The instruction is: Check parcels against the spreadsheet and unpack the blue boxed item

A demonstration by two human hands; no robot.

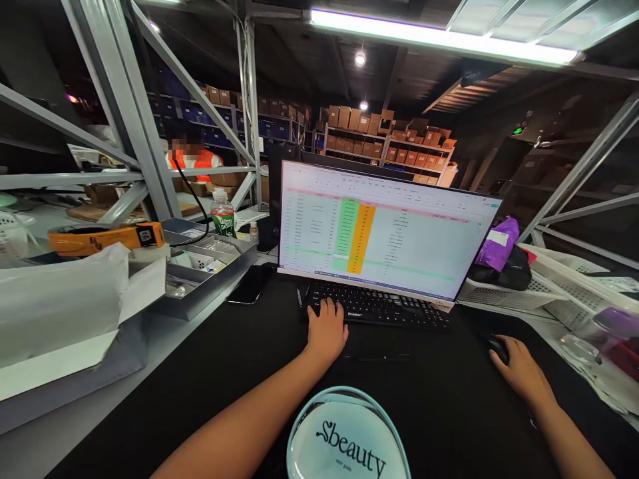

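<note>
My left hand [327,327] rests on the left part of a black keyboard [379,307], its fingers spread over the keys. On the right of the black desk mat [439,399], my right hand [519,366] is wrapped over a black computer mouse [499,347]. Behind the keyboard stands a monitor [399,233] showing a spreadsheet with green and orange columns. Close to me, between my forearms, is a round, light blue item [347,432] lettered "Sbeauty". A dark pen [379,358] lies on the mat between the keyboard and that item.
A phone [248,285] lies left of the keyboard. Further left are a green-labelled bottle [222,214], a grey tray [214,273], an orange tool [104,238] and a white box [60,319]. White baskets [509,293] stand right. Beyond the metal frame, a person [197,163] wears an orange vest.
</note>
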